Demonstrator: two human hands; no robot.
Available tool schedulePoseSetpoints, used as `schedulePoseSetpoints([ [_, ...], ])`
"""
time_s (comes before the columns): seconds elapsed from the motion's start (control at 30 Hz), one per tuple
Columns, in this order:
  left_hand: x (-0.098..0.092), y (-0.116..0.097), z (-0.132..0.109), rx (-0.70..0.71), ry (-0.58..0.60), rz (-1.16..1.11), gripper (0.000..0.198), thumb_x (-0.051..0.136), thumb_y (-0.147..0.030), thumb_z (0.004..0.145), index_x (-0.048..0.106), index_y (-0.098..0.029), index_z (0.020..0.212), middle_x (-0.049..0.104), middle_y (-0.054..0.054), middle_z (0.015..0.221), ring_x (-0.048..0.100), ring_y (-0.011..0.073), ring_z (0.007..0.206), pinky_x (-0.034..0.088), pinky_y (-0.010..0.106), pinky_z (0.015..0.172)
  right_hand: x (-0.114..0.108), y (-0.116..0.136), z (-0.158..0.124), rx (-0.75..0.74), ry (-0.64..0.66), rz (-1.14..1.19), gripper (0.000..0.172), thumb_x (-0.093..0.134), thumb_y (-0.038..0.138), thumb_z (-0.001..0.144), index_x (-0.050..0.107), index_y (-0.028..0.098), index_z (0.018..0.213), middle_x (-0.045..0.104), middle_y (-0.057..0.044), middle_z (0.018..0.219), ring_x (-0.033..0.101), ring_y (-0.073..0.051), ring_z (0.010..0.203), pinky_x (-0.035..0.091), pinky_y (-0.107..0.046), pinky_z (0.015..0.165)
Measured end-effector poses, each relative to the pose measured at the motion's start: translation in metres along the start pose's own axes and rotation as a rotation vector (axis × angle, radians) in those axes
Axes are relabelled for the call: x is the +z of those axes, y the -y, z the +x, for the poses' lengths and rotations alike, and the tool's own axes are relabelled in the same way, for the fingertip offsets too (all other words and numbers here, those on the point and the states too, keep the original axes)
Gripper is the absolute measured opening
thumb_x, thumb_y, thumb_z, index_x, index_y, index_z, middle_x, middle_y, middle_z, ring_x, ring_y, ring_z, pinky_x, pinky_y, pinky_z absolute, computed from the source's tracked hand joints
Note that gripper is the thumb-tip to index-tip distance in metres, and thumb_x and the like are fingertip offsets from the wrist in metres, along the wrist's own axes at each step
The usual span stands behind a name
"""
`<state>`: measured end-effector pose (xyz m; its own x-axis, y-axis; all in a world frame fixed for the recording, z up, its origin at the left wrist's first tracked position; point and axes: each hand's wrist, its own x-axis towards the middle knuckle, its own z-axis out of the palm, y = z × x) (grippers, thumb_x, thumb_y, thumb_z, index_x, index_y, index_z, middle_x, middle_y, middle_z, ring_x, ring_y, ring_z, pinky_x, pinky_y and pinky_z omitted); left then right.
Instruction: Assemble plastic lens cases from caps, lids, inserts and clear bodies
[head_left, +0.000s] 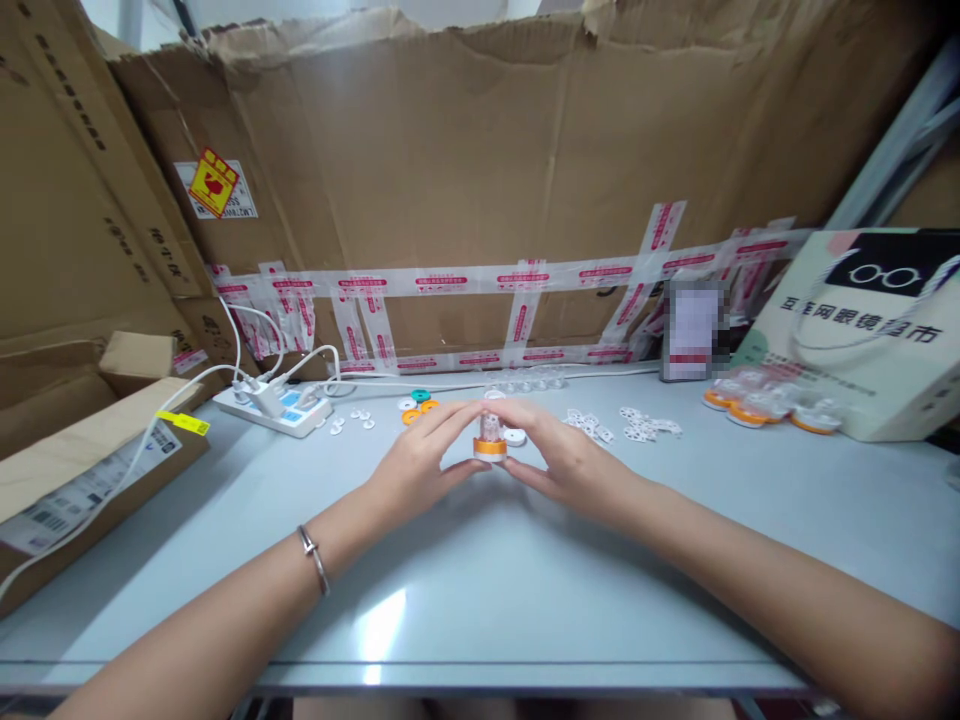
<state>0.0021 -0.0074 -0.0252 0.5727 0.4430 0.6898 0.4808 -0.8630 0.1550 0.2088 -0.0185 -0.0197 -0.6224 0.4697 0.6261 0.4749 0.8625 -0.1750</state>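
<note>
Both my hands meet at the middle of the grey table (480, 570) around a small clear container with an orange base (490, 440). My left hand (420, 462) pinches it from the left, thumb below and fingers reaching over the top. My right hand (559, 455) grips it from the right, fingers touching its top. A bracelet sits on my left wrist. A white round cap (514, 436) lies just behind the container. Small orange, teal and white discs (417, 402) lie behind my left hand.
A white power strip (274, 405) with plugs and cables sits at the back left. Open cardboard boxes (82, 450) stand on the left. White plastic pieces (637, 425) lie scattered back right, beside several orange-based containers (757, 405) and a printed bag (862, 330). Taped cardboard walls the back.
</note>
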Motion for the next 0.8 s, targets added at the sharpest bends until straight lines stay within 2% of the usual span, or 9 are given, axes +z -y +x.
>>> schedulePoseSetpoints([
  [0.1, -0.012, 0.013, 0.004, -0.205, 0.125, 0.045, 0.067, 0.065, -0.04, 0.074, 0.036, -0.02, 0.131, 0.049, 0.014, 0.128, 0.051, 0.0248, 0.113, 0.045, 0.04, 0.093, -0.009, -0.016, 0.002, 0.156, 0.032, -0.048, 0.057, 0.044, 0.013, 0.083, 0.027, 0.028, 0.135, 0.043, -0.01, 0.119, 0.06, -0.018, 0.094, 0.052, -0.038, 0.084],
  [0.2, -0.043, 0.04, 0.007, -0.42, 0.27, 0.214, 0.032, 0.057, -0.036, 0.079, 0.06, -0.016, 0.104, 0.06, 0.01, 0.11, 0.057, 0.0219, 0.101, 0.045, 0.033, 0.088, -0.028, -0.048, -0.001, 0.327, -0.047, -0.144, 0.051, 0.049, 0.017, 0.079, 0.039, 0.022, 0.128, 0.042, -0.011, 0.111, 0.06, -0.019, 0.09, 0.048, -0.039, 0.089],
  [0.23, -0.056, 0.051, 0.006, -0.507, 0.346, 0.318, 0.024, 0.053, -0.032, 0.082, 0.063, -0.016, 0.095, 0.063, 0.009, 0.102, 0.059, 0.0204, 0.094, 0.045, 0.029, 0.084, -0.037, -0.061, -0.004, 0.4, -0.079, -0.18, 0.046, 0.051, 0.019, 0.076, 0.044, 0.019, 0.122, 0.042, -0.011, 0.109, 0.059, -0.019, 0.089, 0.048, -0.039, 0.09],
  [0.3, -0.08, 0.074, 0.002, -0.77, 0.525, 0.57, 0.019, 0.051, -0.028, 0.08, 0.064, -0.017, 0.088, 0.066, 0.006, 0.094, 0.061, 0.0195, 0.088, 0.044, 0.025, 0.076, -0.054, -0.085, -0.016, 0.593, -0.116, -0.207, 0.042, 0.056, 0.022, 0.072, 0.049, 0.015, 0.114, 0.043, -0.012, 0.109, 0.06, -0.019, 0.083, 0.048, -0.036, 0.087],
  [0.37, -0.096, 0.094, -0.005, -0.887, 0.582, 0.648, 0.014, 0.056, -0.027, 0.072, 0.065, -0.016, 0.076, 0.068, 0.009, 0.083, 0.062, 0.0238, 0.081, 0.042, 0.026, 0.064, -0.07, -0.105, -0.034, 0.734, -0.096, -0.268, 0.04, 0.058, 0.026, 0.07, 0.048, 0.014, 0.108, 0.046, -0.014, 0.11, 0.06, -0.019, 0.08, 0.049, -0.035, 0.083],
  [0.47, -0.102, 0.111, -0.015, -0.951, 0.647, 0.64, 0.013, 0.06, -0.029, 0.065, 0.064, -0.016, 0.064, 0.068, 0.006, 0.069, 0.061, 0.0213, 0.069, 0.037, 0.024, 0.056, -0.087, -0.125, -0.067, 0.889, -0.033, -0.35, 0.04, 0.059, 0.028, 0.068, 0.048, 0.017, 0.105, 0.056, -0.008, 0.089, 0.06, -0.022, 0.078, 0.048, -0.035, 0.077],
  [0.57, -0.093, 0.117, -0.021, -0.958, 0.682, 0.586, 0.011, 0.06, -0.026, 0.062, 0.062, -0.017, 0.057, 0.067, 0.003, 0.063, 0.06, 0.0181, 0.064, 0.036, 0.022, 0.054, -0.099, -0.136, -0.098, 0.875, -0.01, -0.415, 0.031, 0.058, 0.031, 0.069, 0.056, 0.019, 0.097, 0.052, -0.01, 0.097, 0.058, -0.021, 0.083, 0.046, -0.033, 0.081],
  [0.7, -0.085, 0.118, -0.022, -0.955, 0.669, 0.54, 0.008, 0.055, -0.018, 0.062, 0.06, -0.017, 0.055, 0.066, 0.002, 0.057, 0.061, 0.0168, 0.063, 0.038, 0.021, 0.054, -0.115, -0.144, -0.126, 0.951, -0.071, -0.438, 0.036, 0.065, 0.031, 0.06, 0.06, 0.018, 0.094, 0.05, -0.01, 0.096, 0.058, -0.02, 0.079, 0.045, -0.032, 0.085],
  [0.8, -0.086, 0.113, -0.018, -0.934, 0.621, 0.537, 0.008, 0.053, -0.015, 0.062, 0.058, -0.016, 0.055, 0.066, 0.004, 0.058, 0.061, 0.0183, 0.063, 0.037, 0.022, 0.053, -0.127, -0.151, -0.143, 0.98, -0.12, -0.458, 0.039, 0.064, 0.03, 0.061, 0.06, 0.02, 0.099, 0.05, -0.01, 0.102, 0.059, -0.021, 0.08, 0.045, -0.034, 0.086],
])
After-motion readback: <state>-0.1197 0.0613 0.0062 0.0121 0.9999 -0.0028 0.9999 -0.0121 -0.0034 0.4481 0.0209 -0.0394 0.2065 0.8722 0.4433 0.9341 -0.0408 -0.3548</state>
